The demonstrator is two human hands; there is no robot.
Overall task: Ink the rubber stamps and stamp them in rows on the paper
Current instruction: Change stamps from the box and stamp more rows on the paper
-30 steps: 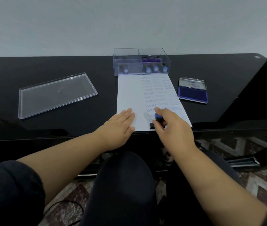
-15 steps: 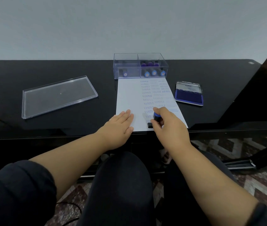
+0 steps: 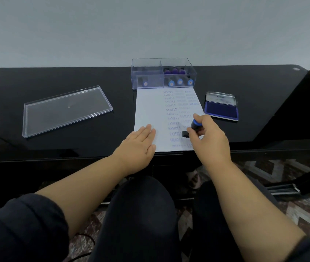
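— How far along is it?

— Well on, I'd say. The left hand (image 3: 140, 142) lies flat, fingers straight, on the near left of the paper (image 3: 146, 110). The right hand (image 3: 207, 137) pinches a blue-handled stamp (image 3: 193, 128) tilted above the lower rows.

— Much left?

— The right half holds columns of blue prints; the left strip looks bare. The ink pad (image 3: 220, 110) lies open just right of the sheet. Beyond, the clear box (image 3: 163, 74) holds more stamps (image 3: 179, 82).
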